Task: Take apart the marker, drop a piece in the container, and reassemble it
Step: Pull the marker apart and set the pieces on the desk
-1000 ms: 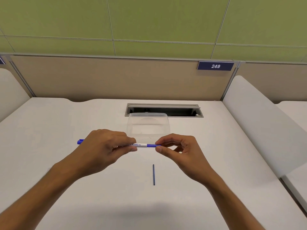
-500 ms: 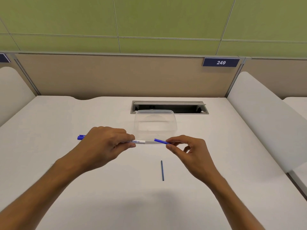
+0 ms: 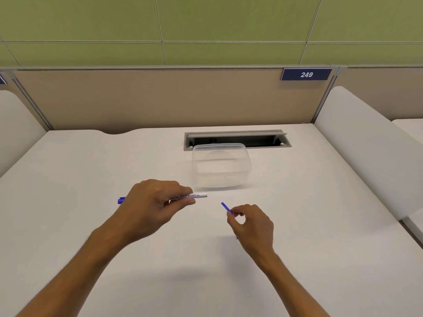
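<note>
My left hand (image 3: 152, 203) grips a white whiteboard marker barrel (image 3: 194, 196) held level above the table, its blue cap end (image 3: 121, 200) sticking out to the left. My right hand (image 3: 250, 223) pinches a small blue marker piece (image 3: 226, 207) between thumb and forefinger, a little to the right of the barrel's open end and apart from it. A clear plastic container (image 3: 220, 167) stands open just beyond both hands. The thin blue rod that lay on the table is mostly hidden under my right hand.
The white desk (image 3: 91, 170) has a grey cable slot (image 3: 237, 139) right behind the container. A beige partition with a "249" label (image 3: 306, 74) closes the back. White side dividers (image 3: 366, 143) rise on the right and the left.
My right hand pulled the blue piece out of the barrel's end and drew it away to the right and down. My left hand kept holding the barrel.
</note>
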